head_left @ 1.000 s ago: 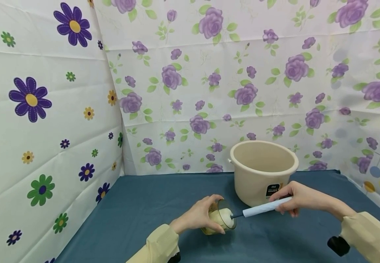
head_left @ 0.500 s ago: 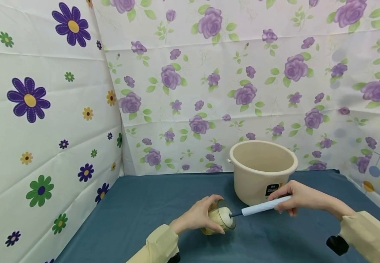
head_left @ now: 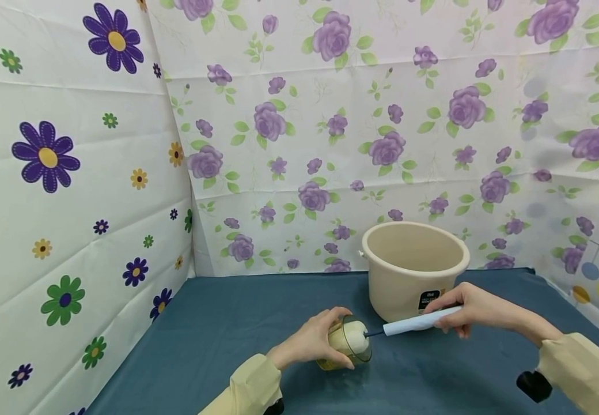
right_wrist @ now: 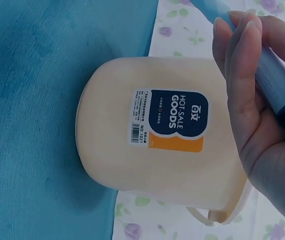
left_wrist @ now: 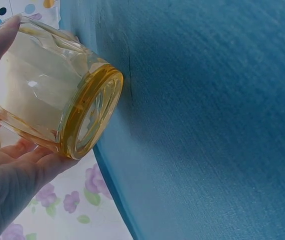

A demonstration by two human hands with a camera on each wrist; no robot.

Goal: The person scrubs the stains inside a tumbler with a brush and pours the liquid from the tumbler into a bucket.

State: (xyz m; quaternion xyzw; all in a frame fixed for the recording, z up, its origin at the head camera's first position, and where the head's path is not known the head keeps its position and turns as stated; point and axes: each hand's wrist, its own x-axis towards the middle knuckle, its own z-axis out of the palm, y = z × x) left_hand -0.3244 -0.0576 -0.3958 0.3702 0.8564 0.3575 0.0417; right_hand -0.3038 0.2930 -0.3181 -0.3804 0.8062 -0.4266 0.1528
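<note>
My left hand (head_left: 307,341) grips a clear amber-tinted drinking glass (left_wrist: 47,100), thumb on one side and fingers on the other. The glass is tilted, its mouth toward the right; I cannot tell whether it touches the cloth. Inside the mouth sits the white sponge head (head_left: 355,336) of a cup brush, partly sticking out past the rim. A thin dark stem joins it to the light-blue handle (head_left: 416,323). My right hand (head_left: 478,311) pinches that handle near its far end. In the right wrist view, fingers (right_wrist: 245,75) curl along the handle.
A cream plastic bucket (head_left: 382,288) with a dark and orange label (right_wrist: 177,120) stands upright behind the right hand. Blue-green cloth (head_left: 237,317) covers the table. Flower-printed sheets (head_left: 279,173) hang at the back and sides.
The sponge head has shifted a little upward in the glass and shows more at the rim. My right hand and the handle have risen slightly; my left hand holds the glass in place.
</note>
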